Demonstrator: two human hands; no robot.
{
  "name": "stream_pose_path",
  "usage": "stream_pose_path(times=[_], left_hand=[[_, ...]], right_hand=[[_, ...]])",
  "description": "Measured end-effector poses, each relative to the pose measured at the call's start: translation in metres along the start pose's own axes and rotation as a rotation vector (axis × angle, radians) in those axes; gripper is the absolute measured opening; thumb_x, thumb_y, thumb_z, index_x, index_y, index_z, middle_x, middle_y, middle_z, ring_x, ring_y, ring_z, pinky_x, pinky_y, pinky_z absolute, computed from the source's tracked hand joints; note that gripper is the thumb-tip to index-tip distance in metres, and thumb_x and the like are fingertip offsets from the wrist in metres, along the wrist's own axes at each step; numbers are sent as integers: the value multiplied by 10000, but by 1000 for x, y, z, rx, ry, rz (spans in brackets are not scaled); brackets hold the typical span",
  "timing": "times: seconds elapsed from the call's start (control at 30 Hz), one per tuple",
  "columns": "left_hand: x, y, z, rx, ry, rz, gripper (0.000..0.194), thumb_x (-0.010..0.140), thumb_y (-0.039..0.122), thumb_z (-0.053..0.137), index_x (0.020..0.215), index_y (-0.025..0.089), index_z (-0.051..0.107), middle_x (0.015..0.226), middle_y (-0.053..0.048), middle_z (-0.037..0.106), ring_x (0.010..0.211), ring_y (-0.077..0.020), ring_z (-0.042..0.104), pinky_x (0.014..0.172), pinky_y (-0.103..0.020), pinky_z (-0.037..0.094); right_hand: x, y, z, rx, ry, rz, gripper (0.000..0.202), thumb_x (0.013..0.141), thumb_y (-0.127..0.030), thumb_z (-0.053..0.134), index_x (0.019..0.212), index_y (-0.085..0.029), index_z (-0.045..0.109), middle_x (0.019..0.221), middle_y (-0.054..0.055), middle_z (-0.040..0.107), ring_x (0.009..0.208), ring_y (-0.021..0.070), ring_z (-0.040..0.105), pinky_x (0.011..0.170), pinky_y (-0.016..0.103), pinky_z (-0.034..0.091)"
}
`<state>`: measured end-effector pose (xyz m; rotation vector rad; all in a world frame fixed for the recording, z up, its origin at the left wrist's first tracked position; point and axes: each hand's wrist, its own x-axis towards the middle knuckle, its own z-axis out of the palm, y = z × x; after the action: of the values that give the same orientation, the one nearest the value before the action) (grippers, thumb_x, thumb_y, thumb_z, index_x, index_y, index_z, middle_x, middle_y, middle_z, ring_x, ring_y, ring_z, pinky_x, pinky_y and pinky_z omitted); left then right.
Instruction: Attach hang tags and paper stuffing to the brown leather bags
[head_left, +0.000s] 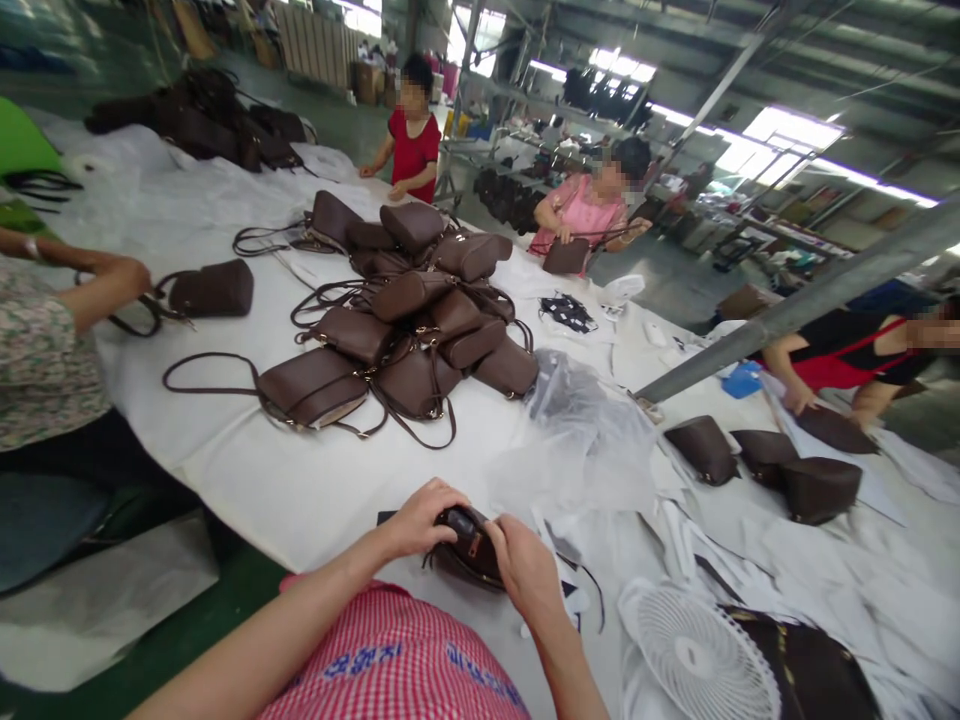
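Note:
A dark brown handbag [466,568] is held at the table's near edge, close to my body, with its zipped side facing up. My left hand [429,517] grips the upper left of its opening, fingers curled over the rim. On the right side my right hand [523,562] is closed around the edge, thumb near the gold zipper pull. Dark lining or a dark insert shows in the opening between my hands. A thin dark strap [596,590] lies to the right of the bag.
A pile of brown handbags [412,300] with looped straps covers the table's middle. Clear plastic bags [577,430] lie right of it. A white fan [697,650] and another dark bag [810,660] sit at lower right. A slanted metal pole [787,300] crosses the right side. Several co-workers [416,140] surround the table.

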<state>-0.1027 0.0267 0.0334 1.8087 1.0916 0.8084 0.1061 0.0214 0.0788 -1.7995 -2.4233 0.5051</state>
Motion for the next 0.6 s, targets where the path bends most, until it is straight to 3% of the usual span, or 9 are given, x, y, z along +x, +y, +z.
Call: stream_pose_path(times=[0.1,0.17,0.37,0.5,0.6], left_hand=[[-2,-5,5,-108,-25,39,371,795,319,648,1150,226,596,1179,-68,626,1140,-243,489,1008,-387,350],[-3,-5,9,-236,-27,21,377,812,293,626,1178,220,573,1262,-80,590,1179,-229,498,1032,-376,345],[-3,-1,13,-384,-6,-112,200,795,195,607,995,197,591,1311,-83,573,1177,-212,533,1016,-347,374],[1,-1,19,-360,-51,-111,138,789,179,608,927,191,603,1295,-73,592,1177,-201,537,1007,-325,376],[5,1,27,-394,-86,-117,185,767,171,627,948,195,603,1292,-73,595,1188,-201,533,1014,-333,373]], right_hand=[[10,-12,-4,-169,-89,85,276,878,-431,526,750,-212,635,665,78,673,610,205,620,551,277,348],[14,-14,-5,-142,-118,86,333,879,-465,511,696,-218,639,648,77,674,600,197,616,538,271,322],[21,-6,0,338,-137,75,320,847,-376,508,590,-211,601,569,8,627,574,161,559,570,254,354],[17,-1,-2,760,-316,44,288,855,-378,460,728,-193,640,628,-7,627,599,158,553,583,241,396],[15,-2,-4,647,-376,105,302,860,-347,439,695,-198,643,583,-6,610,552,152,530,539,238,353]])
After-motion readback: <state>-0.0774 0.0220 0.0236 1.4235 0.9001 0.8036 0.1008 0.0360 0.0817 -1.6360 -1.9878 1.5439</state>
